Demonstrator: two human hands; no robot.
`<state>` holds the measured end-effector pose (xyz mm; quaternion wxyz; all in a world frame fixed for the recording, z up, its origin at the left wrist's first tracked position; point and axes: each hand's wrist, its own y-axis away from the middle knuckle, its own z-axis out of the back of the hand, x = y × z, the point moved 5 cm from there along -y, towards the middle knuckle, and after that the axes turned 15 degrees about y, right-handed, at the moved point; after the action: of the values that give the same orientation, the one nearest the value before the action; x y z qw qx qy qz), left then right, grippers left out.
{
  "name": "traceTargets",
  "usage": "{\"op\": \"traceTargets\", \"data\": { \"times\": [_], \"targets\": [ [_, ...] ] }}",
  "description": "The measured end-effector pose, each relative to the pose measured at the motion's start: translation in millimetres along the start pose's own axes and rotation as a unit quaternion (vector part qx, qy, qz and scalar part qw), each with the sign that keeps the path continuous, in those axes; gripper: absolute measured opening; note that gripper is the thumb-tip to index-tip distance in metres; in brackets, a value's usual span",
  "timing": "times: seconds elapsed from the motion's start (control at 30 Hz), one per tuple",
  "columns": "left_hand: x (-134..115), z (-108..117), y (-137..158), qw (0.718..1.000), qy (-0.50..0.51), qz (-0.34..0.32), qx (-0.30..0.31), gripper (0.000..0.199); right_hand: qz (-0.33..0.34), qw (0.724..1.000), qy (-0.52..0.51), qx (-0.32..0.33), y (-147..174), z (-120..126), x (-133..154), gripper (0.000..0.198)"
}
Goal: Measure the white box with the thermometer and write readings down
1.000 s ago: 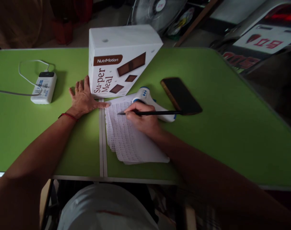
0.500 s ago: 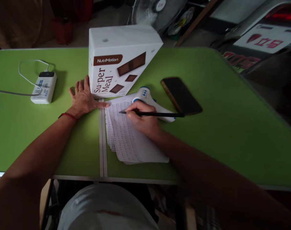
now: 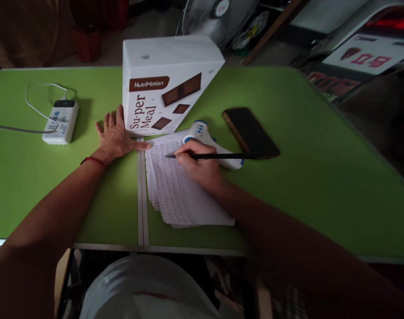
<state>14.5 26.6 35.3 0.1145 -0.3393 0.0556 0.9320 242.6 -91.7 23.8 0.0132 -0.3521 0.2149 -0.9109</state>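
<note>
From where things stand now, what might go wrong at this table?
The unevenly stacked sheets could slide: the left hand seems to touch just their upper left corner. That hand is beside the upright box and might nudge it. The right hand, gripping the pen, is close to the white-and-blue device and might bump it.

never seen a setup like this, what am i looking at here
No machine here: these are a person's two bare hands, seen from one head-worn camera looking forward and down. The right hand holds a black pen, its tip at the written sheets. The left hand is spread on the green table beside a white box, thumb at the sheets' edge. Also on the table: a white-and-blue device, partly hidden by the right hand, a dark phone, and a white block with a cable.
</note>
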Motion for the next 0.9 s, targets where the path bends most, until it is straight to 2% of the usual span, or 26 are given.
{"op": "traceTargets", "data": {
  "times": [0.27, 0.4, 0.7, 0.9],
  "targets": [
    [-1.3, 1.2, 1.2, 1.000, 0.011, -0.007, -0.005, 0.173, 0.011, 1.000, -0.016, 0.011, -2.7, 0.3, -0.7, 0.010],
    [-2.2, 1.7, 1.9, 1.000, -0.005, 0.010, -0.002, 0.176, 0.011, 1.000, -0.015, -0.004, -1.7, 0.9, -1.4, 0.011],
    [-7.2, 3.3, 3.8, 1.000, -0.016, 0.020, 0.005, 0.175, 0.015, 0.999, -0.033, -0.002, 1.4, -1.1, -1.8, 0.007],
    [-5.5, 2.3, 2.3, 1.000, -0.007, 0.008, 0.002, 0.176, 0.010, 0.999, -0.025, 0.027, 0.3, -1.7, -0.8, 0.006]
  ]
}}
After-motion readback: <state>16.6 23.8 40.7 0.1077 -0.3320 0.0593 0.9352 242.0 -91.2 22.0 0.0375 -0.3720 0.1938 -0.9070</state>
